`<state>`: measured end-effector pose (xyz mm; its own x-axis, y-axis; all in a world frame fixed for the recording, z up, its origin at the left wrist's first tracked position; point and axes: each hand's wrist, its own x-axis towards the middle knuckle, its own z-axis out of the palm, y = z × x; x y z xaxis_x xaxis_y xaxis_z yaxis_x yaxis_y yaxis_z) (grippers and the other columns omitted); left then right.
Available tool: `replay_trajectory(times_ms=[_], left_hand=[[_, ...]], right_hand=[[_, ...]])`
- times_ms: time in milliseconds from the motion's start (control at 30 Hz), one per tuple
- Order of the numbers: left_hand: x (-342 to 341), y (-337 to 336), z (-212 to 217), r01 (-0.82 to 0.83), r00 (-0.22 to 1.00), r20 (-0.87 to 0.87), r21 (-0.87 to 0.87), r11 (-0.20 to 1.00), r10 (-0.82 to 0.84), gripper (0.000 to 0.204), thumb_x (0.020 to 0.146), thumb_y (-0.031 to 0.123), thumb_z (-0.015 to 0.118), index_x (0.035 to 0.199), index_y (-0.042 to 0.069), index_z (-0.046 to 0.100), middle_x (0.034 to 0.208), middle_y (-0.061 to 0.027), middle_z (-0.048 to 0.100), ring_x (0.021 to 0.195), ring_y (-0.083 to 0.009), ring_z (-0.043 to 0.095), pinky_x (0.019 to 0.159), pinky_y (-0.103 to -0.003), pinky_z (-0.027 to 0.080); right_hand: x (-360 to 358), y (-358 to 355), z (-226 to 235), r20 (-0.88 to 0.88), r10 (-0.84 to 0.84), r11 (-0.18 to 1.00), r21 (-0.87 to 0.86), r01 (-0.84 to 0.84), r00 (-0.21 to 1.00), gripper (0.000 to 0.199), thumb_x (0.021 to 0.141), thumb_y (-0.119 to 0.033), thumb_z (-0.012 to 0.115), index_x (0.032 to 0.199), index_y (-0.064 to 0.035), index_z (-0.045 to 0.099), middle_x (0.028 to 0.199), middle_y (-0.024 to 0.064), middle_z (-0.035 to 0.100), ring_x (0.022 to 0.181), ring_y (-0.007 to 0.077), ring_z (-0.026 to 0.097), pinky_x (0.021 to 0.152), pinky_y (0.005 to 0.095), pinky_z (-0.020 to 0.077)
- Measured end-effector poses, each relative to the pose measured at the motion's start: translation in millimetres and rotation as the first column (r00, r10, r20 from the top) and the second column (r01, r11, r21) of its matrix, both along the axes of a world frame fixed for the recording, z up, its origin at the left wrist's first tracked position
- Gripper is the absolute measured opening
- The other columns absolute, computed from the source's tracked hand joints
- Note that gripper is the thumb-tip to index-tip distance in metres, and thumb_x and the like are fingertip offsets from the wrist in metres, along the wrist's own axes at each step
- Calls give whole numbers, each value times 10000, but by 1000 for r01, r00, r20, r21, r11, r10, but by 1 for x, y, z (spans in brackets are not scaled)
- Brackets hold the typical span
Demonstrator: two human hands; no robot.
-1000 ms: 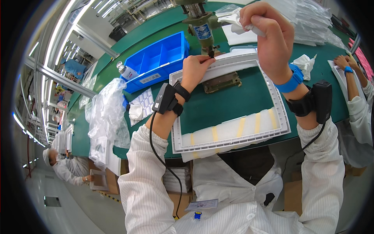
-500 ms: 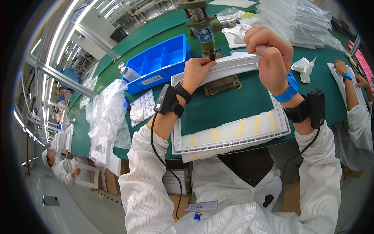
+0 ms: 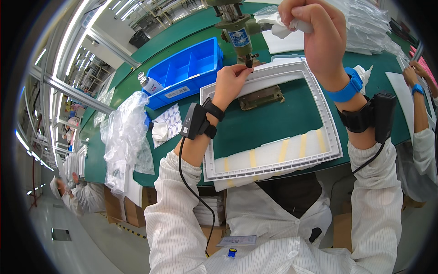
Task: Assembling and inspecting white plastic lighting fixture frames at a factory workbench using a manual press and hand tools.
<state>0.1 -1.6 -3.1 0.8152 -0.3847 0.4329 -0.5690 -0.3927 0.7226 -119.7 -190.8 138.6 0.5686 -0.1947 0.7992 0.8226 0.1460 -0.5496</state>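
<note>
A white rectangular plastic frame (image 3: 335, 137) lies in front of me, its far side under the head of a green hand press (image 3: 239, 39). My left hand (image 3: 230, 84) is closed in a pinch at the frame's far edge, right beside the press tip. Whatever sits between those fingertips is hidden. Raised at the upper right, my right hand (image 3: 321, 43) is wrapped round the press lever (image 3: 285, 29), which is covered in white cloth or paper. Foam strips with yellow bands (image 3: 269, 153) run along the frame's near side.
A blue divided bin (image 3: 182, 71) with a small bottle (image 3: 149, 84) beside it stands left of the press. Crumpled clear plastic bags (image 3: 127, 137) and a label sheet (image 3: 169, 121) lie further left. Stacked plastic packs (image 3: 365, 27) are at the far right. A co-worker's hands (image 3: 413, 75) are on the right.
My right hand has moved up and away with the wrapped lever. My left hand keeps its pinch by the press tip. The co-worker's hands on the right have shifted.
</note>
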Motion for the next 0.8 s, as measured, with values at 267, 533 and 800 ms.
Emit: replay_trajectory(times_ms=[267,533,800], left_hand=[[-6,-2,6,-18,1000,2,36,999,18,255,855,204,733,981,-18,743,793,-200,722,674,-242,707,652,-307,516],[-5,-3,5,-58,998,6,26,998,58,262,851,217,735,983,-9,747,828,-206,724,692,-257,715,662,-312,524],[-4,1,6,-29,1000,-7,15,999,29,260,848,214,735,978,-11,749,816,-202,726,686,-256,713,657,-307,526]], right_hand=[[9,-1,9,73,-126,991,-36,129,989,234,834,-68,461,667,43,581,648,64,563,561,80,459,533,226,369],[36,0,36,216,-136,989,-33,147,967,287,882,-92,461,640,14,572,629,54,568,536,66,445,502,229,343],[42,2,52,127,-220,971,-67,229,967,307,908,-111,474,632,-7,560,617,53,567,504,74,448,475,237,341]])
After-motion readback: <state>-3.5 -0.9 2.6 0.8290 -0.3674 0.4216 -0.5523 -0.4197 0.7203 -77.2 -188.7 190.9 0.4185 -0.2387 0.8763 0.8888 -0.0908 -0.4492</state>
